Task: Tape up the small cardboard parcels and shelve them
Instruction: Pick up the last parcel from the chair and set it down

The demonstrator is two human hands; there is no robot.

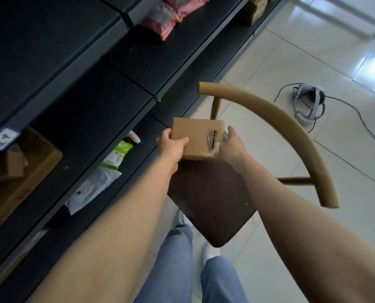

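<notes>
Small brown cardboard parcel (pixel 196 138) up over the dark brown chair seat (pixel 210 197), left hand (pixel 171 147) thumb-clamped on its left edge, right hand (pixel 231 145) curled round the taped end, black metal shelf (pixel 90 127) waiting leftward, nearer the left hand.

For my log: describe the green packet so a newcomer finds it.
Start at the dark shelving on the left, lower tier. The green packet lies between a white mailer and a small white tube. Among its neighbours only it is bright green with a printed label.
</notes>
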